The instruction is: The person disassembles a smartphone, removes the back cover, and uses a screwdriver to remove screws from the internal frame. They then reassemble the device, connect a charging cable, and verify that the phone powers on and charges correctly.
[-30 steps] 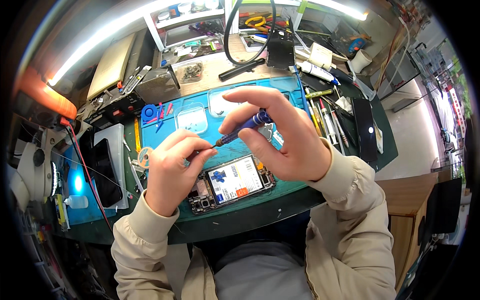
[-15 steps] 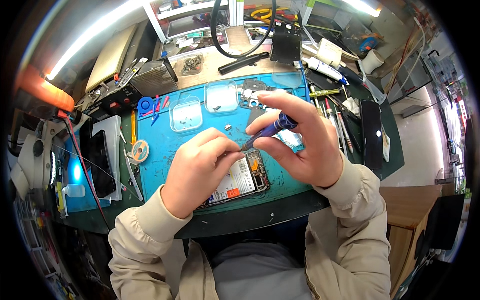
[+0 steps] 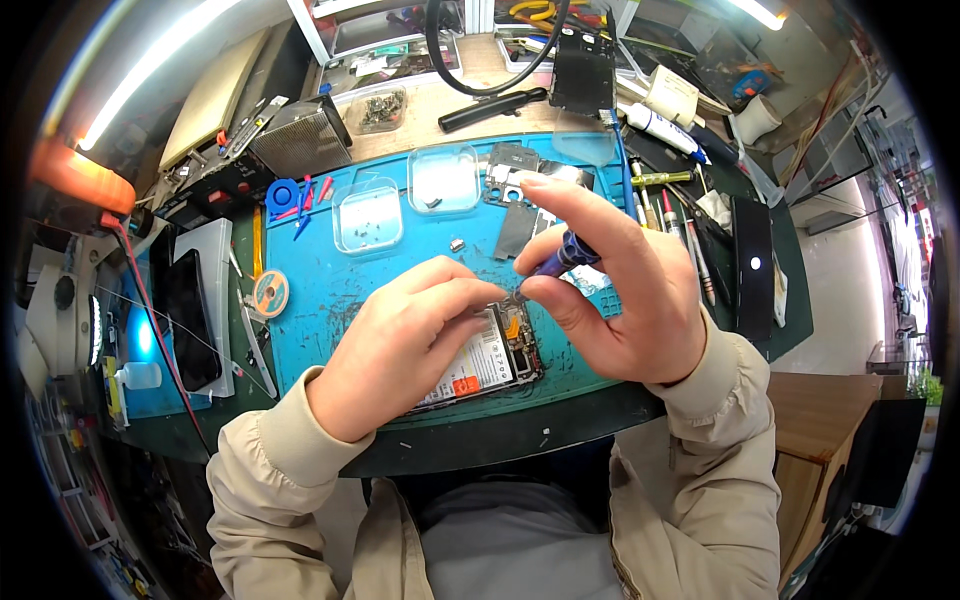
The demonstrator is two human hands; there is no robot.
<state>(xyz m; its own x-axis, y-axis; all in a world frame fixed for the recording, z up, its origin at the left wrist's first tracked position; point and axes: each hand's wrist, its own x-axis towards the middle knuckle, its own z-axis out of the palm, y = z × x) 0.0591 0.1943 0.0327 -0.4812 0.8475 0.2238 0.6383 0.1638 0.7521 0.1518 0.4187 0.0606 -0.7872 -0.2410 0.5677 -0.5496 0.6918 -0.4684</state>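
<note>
From my remote station, I am watching a bright light tube (image 3: 155,70) glaring across the upper left, while another light (image 3: 760,12) is shining at the upper right. White-framed shelving (image 3: 479,18) is running along the top. A wooden cabinet (image 3: 820,410) is standing lower right (the fisheye is bending everything), with pale floor (image 3: 836,265) gleaming above it.

Battery (image 3: 482,362) | white label (image 3: 492,350), orange patch (image 3: 466,386) | dark print too small to read
</note>
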